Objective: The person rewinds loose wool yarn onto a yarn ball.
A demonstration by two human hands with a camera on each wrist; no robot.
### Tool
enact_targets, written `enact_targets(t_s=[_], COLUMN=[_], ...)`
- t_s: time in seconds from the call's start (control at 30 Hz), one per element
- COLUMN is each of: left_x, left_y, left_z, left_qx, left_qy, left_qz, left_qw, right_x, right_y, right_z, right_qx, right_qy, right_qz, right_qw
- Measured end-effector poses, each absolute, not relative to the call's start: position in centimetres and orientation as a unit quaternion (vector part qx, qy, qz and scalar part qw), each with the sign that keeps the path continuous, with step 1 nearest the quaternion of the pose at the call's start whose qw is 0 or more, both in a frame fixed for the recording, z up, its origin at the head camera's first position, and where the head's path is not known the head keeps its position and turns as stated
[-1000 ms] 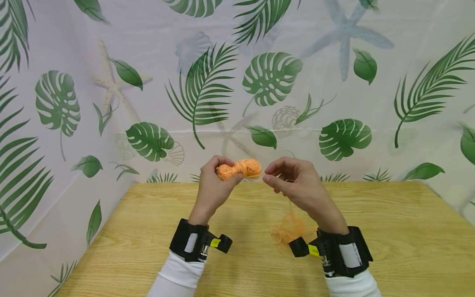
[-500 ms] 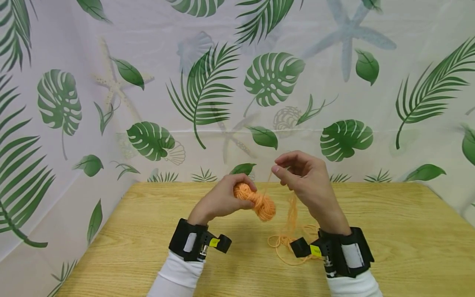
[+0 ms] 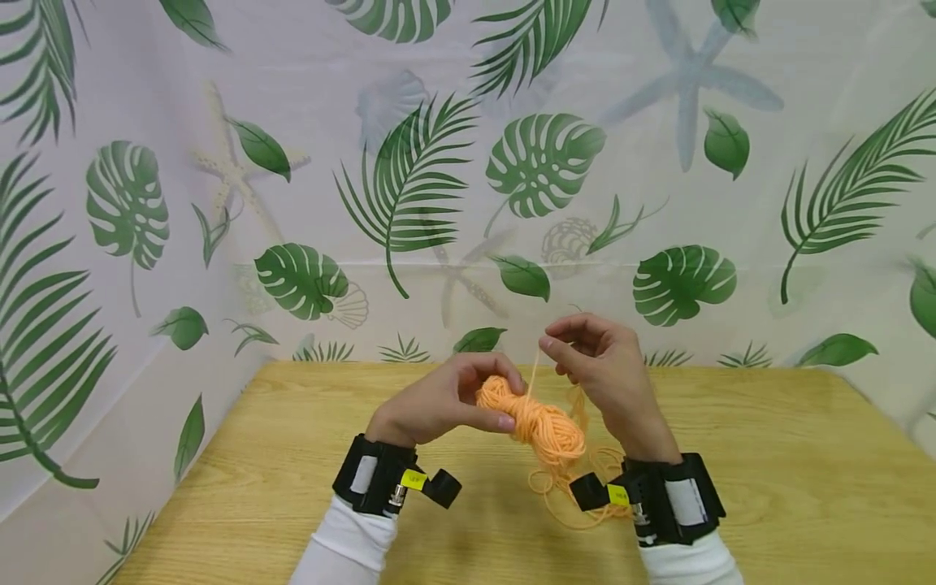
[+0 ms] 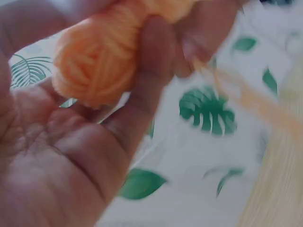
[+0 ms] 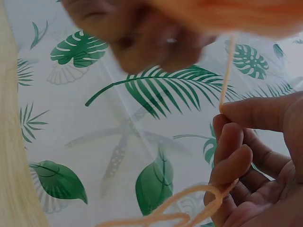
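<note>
My left hand (image 3: 439, 398) grips one end of an orange yarn skein (image 3: 552, 435), wound tight round its middle and tilted with its free end down to the right. The left wrist view shows the skein's rounded end (image 4: 92, 66) between thumb and fingers. To the upper right, my right hand (image 3: 610, 374) pinches a yarn strand (image 5: 227, 75) between thumb and forefinger. That strand runs taut up from the skein's waist. More yarn (image 5: 189, 208) passes through the right hand's curled lower fingers and hangs down to the table.
Loose loops of yarn (image 3: 574, 520) lie on the wooden table (image 3: 775, 471) below the hands, partly behind the right wrist camera (image 3: 588, 491). A leaf-printed cloth (image 3: 453, 203) hangs behind the table's far edge. The left wrist camera (image 3: 442, 487) juts inward.
The skein has come down and to the right in the left hand, turning from level to tilted. The right hand has drawn slightly away, and a taut strand now shows between them.
</note>
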State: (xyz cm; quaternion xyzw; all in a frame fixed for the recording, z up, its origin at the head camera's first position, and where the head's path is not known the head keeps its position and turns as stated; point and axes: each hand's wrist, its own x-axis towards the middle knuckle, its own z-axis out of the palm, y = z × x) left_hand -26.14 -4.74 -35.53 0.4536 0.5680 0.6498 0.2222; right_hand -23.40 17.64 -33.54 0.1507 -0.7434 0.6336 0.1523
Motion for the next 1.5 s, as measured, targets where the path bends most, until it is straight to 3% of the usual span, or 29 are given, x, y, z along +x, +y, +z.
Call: enact_targets(t_s=[0.17,0.4,0.6,0.77,0.93,1.5], left_x=[-26.0,-26.2,-26.7,-26.9,-26.9,-26.6], left_y=[-4.5,-4.1,-3.4,-3.1,-2.9,-3.0], left_z=[-35.5,-35.2,-35.8,-36.7,-37.6,-38.0], left_qx=[0.42,0.272,0.149,0.122,0.147,0.192], left_qy=[0.472,0.451,0.529,0.615,0.67,0.677], left_qz=[0.753,0.847,0.835,0.776,0.724,0.711], left_qw=[0.186,0.072,-0.022,-0.067,-0.073,-0.01], right_x=[-24.0,-23.9,-23.7,-23.7,-23.5,-22.7], right_y=[17.0,15.8,15.2,14.8,14.7,14.6], right_z=[-34.4,-34.6,-34.6,-34.5,-34.6,-34.8], right_qx=[0.164,0.168,0.188,0.197,0.185,0.156], right_qy=[-0.742,-0.773,-0.788,-0.798,-0.802,-0.776], right_qz=[0.64,0.607,0.58,0.565,0.564,0.608], right_qw=[0.113,0.08,0.081,0.072,0.071,0.064])
